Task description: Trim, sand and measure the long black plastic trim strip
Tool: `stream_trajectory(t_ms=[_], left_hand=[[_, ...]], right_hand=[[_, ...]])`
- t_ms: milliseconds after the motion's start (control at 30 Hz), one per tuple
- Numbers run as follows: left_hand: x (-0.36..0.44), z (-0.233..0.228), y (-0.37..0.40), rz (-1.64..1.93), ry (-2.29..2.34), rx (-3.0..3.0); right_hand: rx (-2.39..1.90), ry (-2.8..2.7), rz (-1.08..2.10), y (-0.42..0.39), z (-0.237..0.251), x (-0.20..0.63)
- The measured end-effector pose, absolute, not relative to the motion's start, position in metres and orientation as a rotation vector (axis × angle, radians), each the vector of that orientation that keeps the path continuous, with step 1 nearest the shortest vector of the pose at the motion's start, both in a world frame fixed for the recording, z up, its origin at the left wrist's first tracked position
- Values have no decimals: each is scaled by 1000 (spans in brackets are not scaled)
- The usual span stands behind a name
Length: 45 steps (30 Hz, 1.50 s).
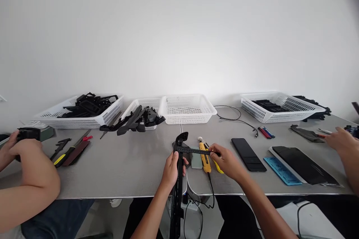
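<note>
My left hand [170,170] is wrapped round a long black plastic part [176,194], which stands upright at the table's front edge with its curved end on top. In my right hand [227,161] is one end of a black caliper [198,151]. The caliper lies crosswise, its other end against the plastic part just above my left thumb. Whether its jaws touch the part is hard to see. Behind the caliper lie a yellow corded tool [205,158], a yellow-handled cutter [218,167] and a pale green block [196,161].
White baskets [189,117] line the wall; the left basket [81,122] and right basket [280,115] hold black parts. A phone [248,155], blue strip [282,171] and black sheet [305,165] lie right. Co-workers' arms [39,171] and hand [340,140] flank me.
</note>
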<state>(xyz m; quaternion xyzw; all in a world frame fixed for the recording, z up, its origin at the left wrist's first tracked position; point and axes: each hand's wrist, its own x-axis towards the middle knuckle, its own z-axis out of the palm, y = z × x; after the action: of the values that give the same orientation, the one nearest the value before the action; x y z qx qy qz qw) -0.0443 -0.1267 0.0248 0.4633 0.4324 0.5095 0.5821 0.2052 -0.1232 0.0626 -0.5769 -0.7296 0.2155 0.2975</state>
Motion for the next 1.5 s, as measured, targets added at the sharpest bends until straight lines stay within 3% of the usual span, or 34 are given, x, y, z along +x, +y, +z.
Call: stream_trajectory(t_ms=[367, 900, 1500], left_hand=[[-47, 20, -126, 1171, 1042, 1121], [-43, 22, -123, 1192, 981, 1055], [-45, 26, -125, 1178, 982, 1041]], right_hand=[[-1482, -2145, 398, -114, 68, 130], [-1453, -2139, 100, -98, 60, 159], [-1318, -2071, 119, -97, 49, 139]])
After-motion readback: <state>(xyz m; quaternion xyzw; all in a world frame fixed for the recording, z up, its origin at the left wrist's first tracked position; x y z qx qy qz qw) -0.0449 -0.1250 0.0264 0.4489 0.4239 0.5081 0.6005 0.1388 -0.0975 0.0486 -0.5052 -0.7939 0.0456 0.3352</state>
